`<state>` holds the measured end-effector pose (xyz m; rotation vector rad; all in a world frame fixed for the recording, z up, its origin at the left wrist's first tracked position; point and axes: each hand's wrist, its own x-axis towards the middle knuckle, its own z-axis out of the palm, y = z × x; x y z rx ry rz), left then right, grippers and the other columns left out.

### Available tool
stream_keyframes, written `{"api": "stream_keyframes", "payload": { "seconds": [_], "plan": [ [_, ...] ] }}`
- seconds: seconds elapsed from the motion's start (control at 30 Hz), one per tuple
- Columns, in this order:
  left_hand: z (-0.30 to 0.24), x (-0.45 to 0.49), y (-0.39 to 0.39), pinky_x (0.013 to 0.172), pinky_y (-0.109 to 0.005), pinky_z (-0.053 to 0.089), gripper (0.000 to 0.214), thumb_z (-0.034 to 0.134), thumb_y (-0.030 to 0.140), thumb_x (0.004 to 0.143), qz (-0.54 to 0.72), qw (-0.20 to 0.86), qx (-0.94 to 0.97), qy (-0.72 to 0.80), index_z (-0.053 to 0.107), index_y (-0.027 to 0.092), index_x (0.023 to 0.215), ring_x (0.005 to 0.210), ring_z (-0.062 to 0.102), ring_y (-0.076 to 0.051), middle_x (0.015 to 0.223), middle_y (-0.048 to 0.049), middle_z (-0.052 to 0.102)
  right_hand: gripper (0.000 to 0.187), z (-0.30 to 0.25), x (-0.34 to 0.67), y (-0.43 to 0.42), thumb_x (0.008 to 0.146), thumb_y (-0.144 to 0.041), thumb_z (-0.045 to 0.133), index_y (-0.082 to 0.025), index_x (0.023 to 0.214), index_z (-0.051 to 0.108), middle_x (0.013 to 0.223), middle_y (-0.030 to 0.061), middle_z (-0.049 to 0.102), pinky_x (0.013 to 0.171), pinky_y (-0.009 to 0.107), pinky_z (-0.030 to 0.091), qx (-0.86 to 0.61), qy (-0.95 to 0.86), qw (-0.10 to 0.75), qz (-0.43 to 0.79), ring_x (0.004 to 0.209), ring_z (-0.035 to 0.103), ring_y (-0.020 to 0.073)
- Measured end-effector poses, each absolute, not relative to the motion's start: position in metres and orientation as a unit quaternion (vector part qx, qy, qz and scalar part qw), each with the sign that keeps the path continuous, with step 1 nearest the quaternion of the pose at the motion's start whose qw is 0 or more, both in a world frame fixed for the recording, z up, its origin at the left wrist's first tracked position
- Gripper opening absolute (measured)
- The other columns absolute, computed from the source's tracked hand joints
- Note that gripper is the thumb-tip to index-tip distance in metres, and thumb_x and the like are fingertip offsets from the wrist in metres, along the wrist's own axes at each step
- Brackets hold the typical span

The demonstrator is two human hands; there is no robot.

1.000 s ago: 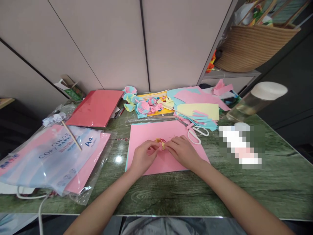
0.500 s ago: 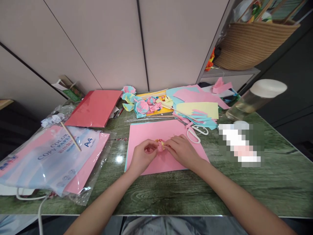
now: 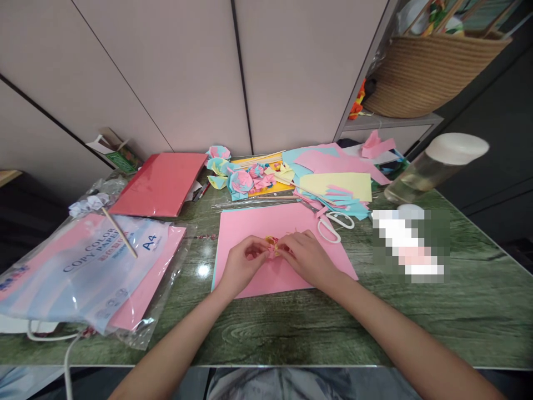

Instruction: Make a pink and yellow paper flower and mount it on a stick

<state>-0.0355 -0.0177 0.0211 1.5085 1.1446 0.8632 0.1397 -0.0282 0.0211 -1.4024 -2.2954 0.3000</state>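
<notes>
A small pink and yellow paper flower is pinched between my two hands, its lower part partly hidden by fingers. My left hand grips its left side with thumb and forefinger. On the right side, my right hand holds it in the same way, fingers closed. Beneath both hands lies a pink paper sheet with a blue edge showing under it. White-handled scissors rest on the sheet's upper right corner, their blades pointing away.
Finished-looking paper flowers and cut strips lie at the back. A red folder and a bag of copy paper are on the left. A clear bottle stands right, near a woven basket.
My fingers have shifted slightly around the paper flower, and more of its yellow inside shows. The things on the table stay where they were.
</notes>
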Motion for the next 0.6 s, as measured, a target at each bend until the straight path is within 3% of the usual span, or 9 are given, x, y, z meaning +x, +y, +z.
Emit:
{"api": "stream_keyframes", "payload": {
  "seconds": [0.37, 0.6],
  "plan": [
    [0.0169, -0.0375, -0.0151, 0.069, -0.025, 0.043, 0.02, 0.063, 0.017, 0.066, 0.375, 0.529, 0.601, 0.467, 0.054, 0.016, 0.084, 0.074, 0.058, -0.012, 0.078, -0.0028, 0.062, 0.013, 0.0202, 0.1401, -0.0287, 0.087, -0.026, 0.044, -0.018, 0.082, 0.053, 0.079, 0.003, 0.063, 0.072, 0.029, 0.028, -0.507, -0.829, 0.226, 0.068, 0.078, 0.054, 0.0149],
    [0.0195, -0.0354, -0.0182, 0.065, -0.023, 0.046, 0.022, 0.065, 0.017, 0.062, 0.417, 0.588, 0.5, 0.48, 0.053, 0.016, 0.08, 0.07, 0.057, -0.011, 0.075, -0.0002, 0.06, 0.021, 0.0254, 0.1389, -0.0316, 0.089, -0.029, 0.038, -0.019, 0.105, 0.049, 0.089, 0.0043, 0.065, 0.07, 0.028, 0.03, -0.526, -0.818, 0.215, 0.092, 0.079, 0.056, 0.0159]
  ]
}}
